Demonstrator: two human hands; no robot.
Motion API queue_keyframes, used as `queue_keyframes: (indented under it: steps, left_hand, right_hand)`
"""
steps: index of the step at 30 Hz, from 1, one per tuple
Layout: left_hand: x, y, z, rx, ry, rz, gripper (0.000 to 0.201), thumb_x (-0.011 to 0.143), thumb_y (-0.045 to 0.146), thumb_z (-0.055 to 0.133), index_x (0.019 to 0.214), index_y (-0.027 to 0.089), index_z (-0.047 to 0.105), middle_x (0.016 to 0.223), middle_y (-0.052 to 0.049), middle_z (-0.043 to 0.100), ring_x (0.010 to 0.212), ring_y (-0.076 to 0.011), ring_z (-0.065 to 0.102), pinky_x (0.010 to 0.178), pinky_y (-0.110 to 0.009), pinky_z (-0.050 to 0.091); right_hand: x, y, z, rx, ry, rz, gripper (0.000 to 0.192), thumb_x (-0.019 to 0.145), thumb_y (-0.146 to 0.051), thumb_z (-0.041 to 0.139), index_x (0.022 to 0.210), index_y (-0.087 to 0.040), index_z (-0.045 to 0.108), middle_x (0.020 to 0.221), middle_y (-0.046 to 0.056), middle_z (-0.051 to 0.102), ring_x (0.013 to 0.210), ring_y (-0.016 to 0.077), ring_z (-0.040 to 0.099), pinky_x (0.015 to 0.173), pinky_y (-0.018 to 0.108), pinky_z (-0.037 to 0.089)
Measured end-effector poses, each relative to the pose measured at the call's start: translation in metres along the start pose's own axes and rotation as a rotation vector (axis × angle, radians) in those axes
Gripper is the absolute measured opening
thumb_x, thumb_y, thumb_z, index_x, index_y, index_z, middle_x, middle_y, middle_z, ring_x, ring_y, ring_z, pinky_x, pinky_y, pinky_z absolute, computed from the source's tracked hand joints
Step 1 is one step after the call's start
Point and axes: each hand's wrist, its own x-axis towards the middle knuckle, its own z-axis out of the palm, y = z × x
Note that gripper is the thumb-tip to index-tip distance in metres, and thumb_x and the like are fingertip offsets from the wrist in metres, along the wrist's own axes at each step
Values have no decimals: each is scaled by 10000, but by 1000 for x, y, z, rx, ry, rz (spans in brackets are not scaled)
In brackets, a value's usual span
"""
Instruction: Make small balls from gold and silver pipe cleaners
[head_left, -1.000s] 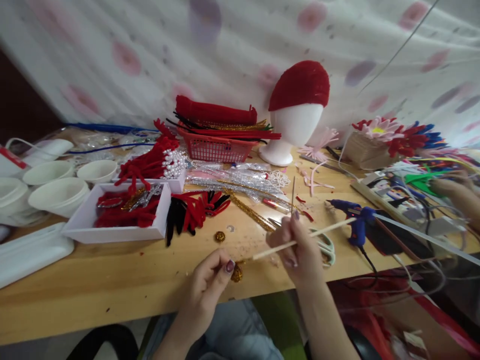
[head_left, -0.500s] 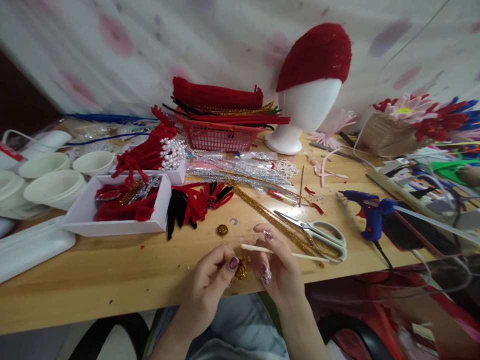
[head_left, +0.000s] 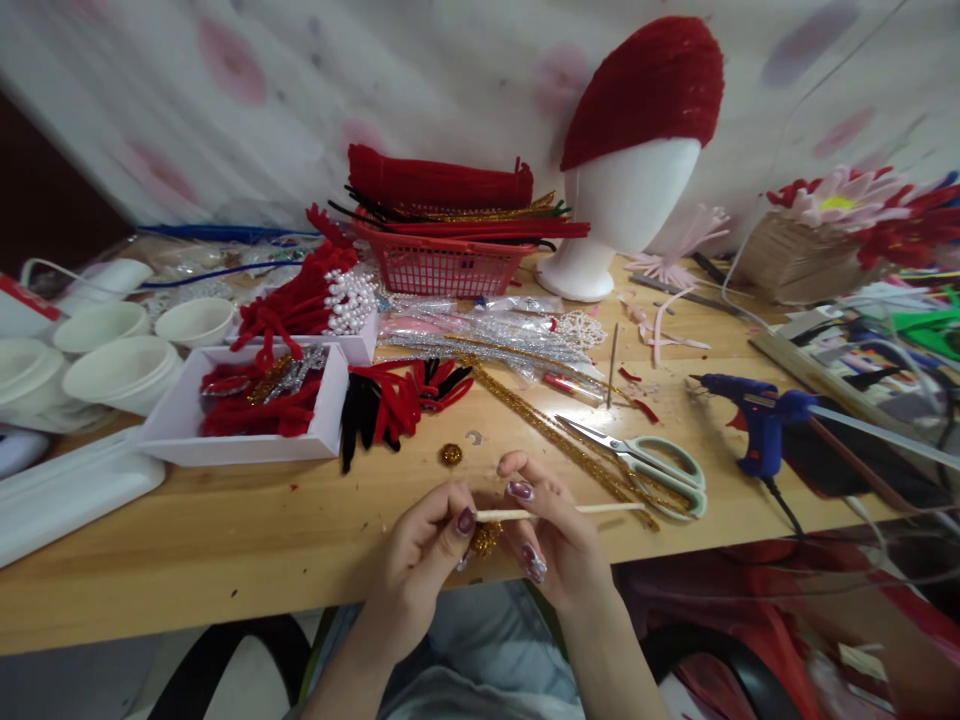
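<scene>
Down at the near edge of the wooden table (head_left: 225,560), both hands meet at about 6 o'clock in the view. The left hand (head_left: 424,560) has its grip pinched, thumb and forefinger pressed on a small gold glitter ball (head_left: 486,540) that sits between the two hands. The right hand (head_left: 559,545) pinches the near end of a thin pale stick (head_left: 592,510), fingers curled around it; the stick lies almost level and runs off toward 3 o'clock, its left tip touching or just above the ball, though which is hard to tell.

A second gold ball (head_left: 451,454) lies on the table just beyond the hands, toward 12 o'clock. Mint-handled scissors (head_left: 652,472) rest at 2 o'clock from the right hand, over a gold tinsel stem (head_left: 540,425). Farther out at 3 o'clock stands a blue glue gun (head_left: 754,420). A white tray (head_left: 247,445) of red pieces sits at 10 o'clock, white bowls (head_left: 112,365) beyond it at 9 o'clock. A red basket (head_left: 442,265) and a white foam head (head_left: 622,215) wearing a red cap (head_left: 649,85) stand at the far side, around 12 to 1 o'clock.
</scene>
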Motion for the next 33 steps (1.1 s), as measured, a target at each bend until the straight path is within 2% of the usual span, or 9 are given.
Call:
queue_keyframes:
  steps: [9,14,17,23,33]
  left_hand:
    - [1,0,-1,-10,45,-17,391,916,506,627,707,188,534,658,29,426,609,-132,367,568,-292,252]
    - [1,2,2,-66,79,-14,399,885,516,666,700,185,539,646,37,412,585,-123,341,550,-288,237]
    - [2,5,5,-106,114,-21,415,865,524,688,684,181,541,628,40,417,580,-119,338,553,-282,241]
    - [3,6,5,-181,129,-9,404,853,492,716,667,174,548,632,38,430,566,-107,373,553,-268,264]
    - [6,1,4,-269,186,3,392,783,466,790,663,166,568,622,46,422,538,-89,359,500,-227,276]
  right_hand:
    - [-2,-1,-6,-28,-14,1,191,757,-277,825,852,-182,689,380,-73,567,248,34,379,297,95,396]
    - [-3,0,-5,-45,12,-2,251,709,-312,873,755,-169,671,387,-68,572,259,32,430,304,90,408]
    - [-4,2,-5,-84,53,53,332,650,-353,910,687,-169,635,400,-52,598,264,41,463,294,94,408]
    - [-6,7,-8,-158,108,69,434,613,-432,913,587,-179,561,332,-76,524,229,37,399,245,96,345]
    - [-5,10,-9,-199,116,5,426,580,-394,927,542,-176,564,317,-74,509,221,36,381,244,102,337]
